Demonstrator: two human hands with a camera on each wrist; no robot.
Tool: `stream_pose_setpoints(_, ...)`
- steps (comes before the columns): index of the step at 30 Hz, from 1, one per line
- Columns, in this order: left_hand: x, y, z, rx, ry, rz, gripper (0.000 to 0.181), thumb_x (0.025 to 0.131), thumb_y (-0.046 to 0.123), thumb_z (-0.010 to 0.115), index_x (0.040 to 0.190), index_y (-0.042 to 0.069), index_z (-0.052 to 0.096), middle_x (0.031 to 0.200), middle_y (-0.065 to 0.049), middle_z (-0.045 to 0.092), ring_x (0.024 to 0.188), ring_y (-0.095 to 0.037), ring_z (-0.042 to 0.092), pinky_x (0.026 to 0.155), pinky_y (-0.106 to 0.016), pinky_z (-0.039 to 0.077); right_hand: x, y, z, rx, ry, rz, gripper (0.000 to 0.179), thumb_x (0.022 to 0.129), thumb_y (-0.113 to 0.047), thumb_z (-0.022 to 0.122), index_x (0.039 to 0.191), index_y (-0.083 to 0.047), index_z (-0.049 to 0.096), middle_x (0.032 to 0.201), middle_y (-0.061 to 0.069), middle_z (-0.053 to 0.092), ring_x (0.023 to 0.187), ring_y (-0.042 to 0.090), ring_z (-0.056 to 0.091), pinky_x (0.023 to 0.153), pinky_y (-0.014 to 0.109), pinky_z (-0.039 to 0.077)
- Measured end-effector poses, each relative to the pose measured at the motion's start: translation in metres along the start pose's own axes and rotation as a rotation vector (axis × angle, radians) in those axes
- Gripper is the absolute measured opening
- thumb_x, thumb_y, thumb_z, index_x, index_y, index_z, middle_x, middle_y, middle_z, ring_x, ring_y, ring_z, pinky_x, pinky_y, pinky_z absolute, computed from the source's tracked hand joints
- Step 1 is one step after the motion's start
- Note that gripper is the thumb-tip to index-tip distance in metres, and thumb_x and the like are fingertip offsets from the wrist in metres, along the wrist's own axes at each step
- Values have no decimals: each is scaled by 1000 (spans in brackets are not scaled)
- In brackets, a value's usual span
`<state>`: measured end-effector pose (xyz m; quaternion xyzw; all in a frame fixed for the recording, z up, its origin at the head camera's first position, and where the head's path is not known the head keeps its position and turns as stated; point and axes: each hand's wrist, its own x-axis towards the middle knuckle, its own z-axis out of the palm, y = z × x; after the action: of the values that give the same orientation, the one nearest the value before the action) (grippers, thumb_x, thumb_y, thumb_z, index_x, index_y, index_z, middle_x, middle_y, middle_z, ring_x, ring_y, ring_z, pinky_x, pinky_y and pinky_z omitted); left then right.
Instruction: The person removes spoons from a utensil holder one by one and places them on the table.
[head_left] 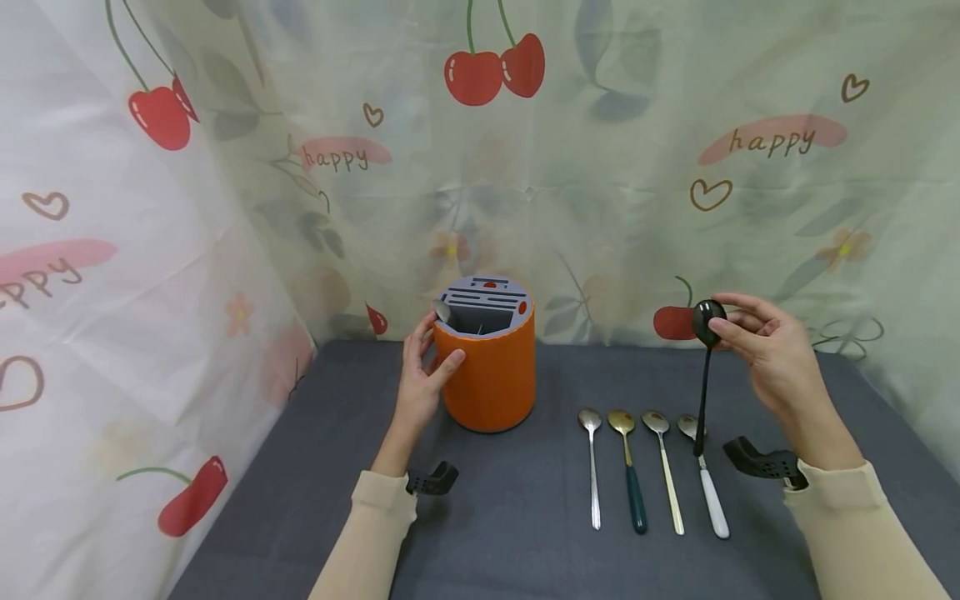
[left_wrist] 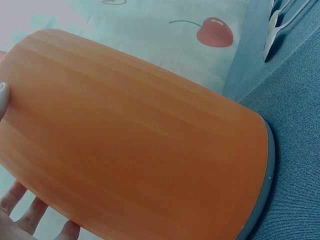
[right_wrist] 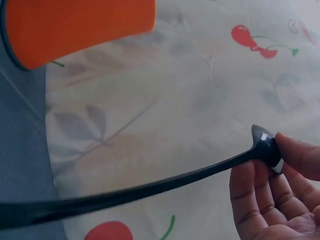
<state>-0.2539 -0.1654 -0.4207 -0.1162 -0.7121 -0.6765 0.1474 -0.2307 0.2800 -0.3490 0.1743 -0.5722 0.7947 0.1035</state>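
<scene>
My left hand (head_left: 422,379) grips the left side of an orange utensil holder (head_left: 491,379), thumb in front and fingers behind. A grey slotted top (head_left: 487,292) with a larger opening covers the holder. At its left rim, near my fingertips, shows a silver spoon bowl (head_left: 442,311); the rest of that piece is hidden. My right hand (head_left: 776,354) pinches a black spoon (right_wrist: 185,182) by its bowl, with the handle hanging down. In the head view the handle's end overlaps a white-handled spoon (head_left: 712,500) lying on the table; whether they touch I cannot tell.
Left of the white-handled spoon lie a cream-handled spoon (head_left: 667,475), a gold spoon with a dark green handle (head_left: 630,475) and a silver spoon (head_left: 592,467). Grey cloth covers the table (head_left: 495,517). A patterned curtain (head_left: 600,167) hangs behind and at the left.
</scene>
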Motion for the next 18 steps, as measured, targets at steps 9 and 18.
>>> stream_pose_setpoints(9, -2, -2, -1, 14, 1, 27, 70, 101, 23, 72, 160, 34, 37, 160, -1, 28, 153, -25, 28, 123, -56, 28, -12, 7, -29, -122, 43, 111, 34, 97, 9, 66, 122, -12, 77, 88, 2, 69, 81, 13, 66, 67, 22, 55)
stream_pose_setpoints(18, -12, 31, 4, -13, -16, -20, 70, 102, 15, 68, 163, 21, 33, 162, -11, 24, 154, -31, 24, 124, -57, 24, -22, 20, -56, -234, 98, 280, 28, 99, -4, 70, 110, -28, 81, 87, -5, 71, 78, 9, 65, 65, 22, 55)
